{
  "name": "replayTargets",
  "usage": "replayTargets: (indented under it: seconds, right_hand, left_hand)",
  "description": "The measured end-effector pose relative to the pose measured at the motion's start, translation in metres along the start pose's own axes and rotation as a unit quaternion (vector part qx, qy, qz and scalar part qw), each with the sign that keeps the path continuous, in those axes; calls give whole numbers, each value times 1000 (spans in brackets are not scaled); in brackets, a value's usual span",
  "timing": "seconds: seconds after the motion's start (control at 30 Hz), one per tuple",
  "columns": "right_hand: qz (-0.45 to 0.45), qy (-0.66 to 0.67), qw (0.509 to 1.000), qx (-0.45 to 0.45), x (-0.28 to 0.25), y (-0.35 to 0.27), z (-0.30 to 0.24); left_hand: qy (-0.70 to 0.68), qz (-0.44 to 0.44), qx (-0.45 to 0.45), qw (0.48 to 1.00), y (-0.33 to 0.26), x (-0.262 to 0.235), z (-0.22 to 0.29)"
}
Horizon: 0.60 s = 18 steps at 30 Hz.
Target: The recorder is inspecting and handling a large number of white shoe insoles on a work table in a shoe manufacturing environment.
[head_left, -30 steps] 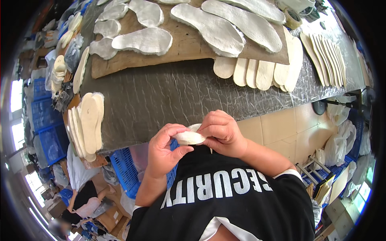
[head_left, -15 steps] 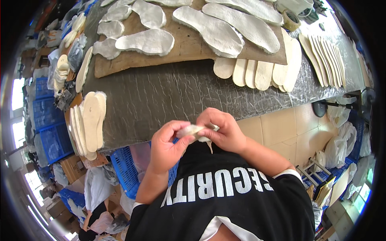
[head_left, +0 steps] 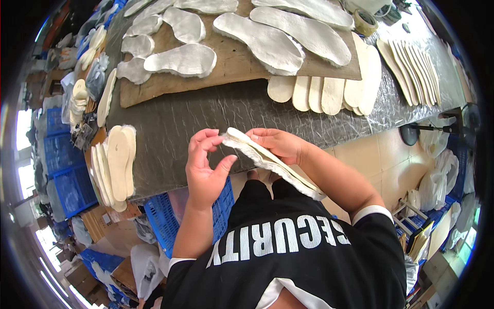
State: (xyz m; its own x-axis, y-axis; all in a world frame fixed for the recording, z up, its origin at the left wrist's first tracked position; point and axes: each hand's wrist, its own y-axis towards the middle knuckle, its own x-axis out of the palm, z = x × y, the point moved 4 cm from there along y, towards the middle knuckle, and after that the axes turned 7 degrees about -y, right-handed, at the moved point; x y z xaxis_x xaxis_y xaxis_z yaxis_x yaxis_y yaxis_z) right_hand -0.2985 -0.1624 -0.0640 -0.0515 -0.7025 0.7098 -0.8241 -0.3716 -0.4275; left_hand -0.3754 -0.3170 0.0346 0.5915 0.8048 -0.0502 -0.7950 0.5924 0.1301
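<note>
A fleece-edged insole (head_left: 272,166) slants in front of me over the table's near edge, its cream side and fluffy white rim both showing. My right hand (head_left: 280,146) is closed on it near its upper end, with some fingers hidden behind it. Beside that same end is my left hand (head_left: 205,162), its fingers and thumb spread apart. The left fingertips come very near the insole's tip; whether they touch it I cannot tell.
White fleece insole pieces (head_left: 181,60) lie on a brown board (head_left: 170,88) on the dark table (head_left: 170,123). Cream insoles stick out under the board (head_left: 309,95), stand in a row at right (head_left: 411,72) and stack at left (head_left: 117,165). A blue crate (head_left: 160,219) sits below.
The insole has swung out into full side view, its far end now toward my right forearm. My left hand has opened and moved up and slightly left, off the insole's end.
</note>
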Motion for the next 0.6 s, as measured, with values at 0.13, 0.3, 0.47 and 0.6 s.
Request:
replayTargets:
  seconds: [0.13,0.3,0.47,0.6]
  right_hand:
    - [-11,86,995,46,20,-7,11]
    - [-29,95,991,89,34,-16,24]
    - [-54,103,986,122,48,-24,32]
    - [-97,129,981,104,49,-27,39]
  left_hand:
    - [184,-126,103,969,7,10,29]
    - [293,-299,113,901,4,27,39]
    - [299,-302,99,900,-3,23,30]
    - [280,-294,106,908,-7,23,28]
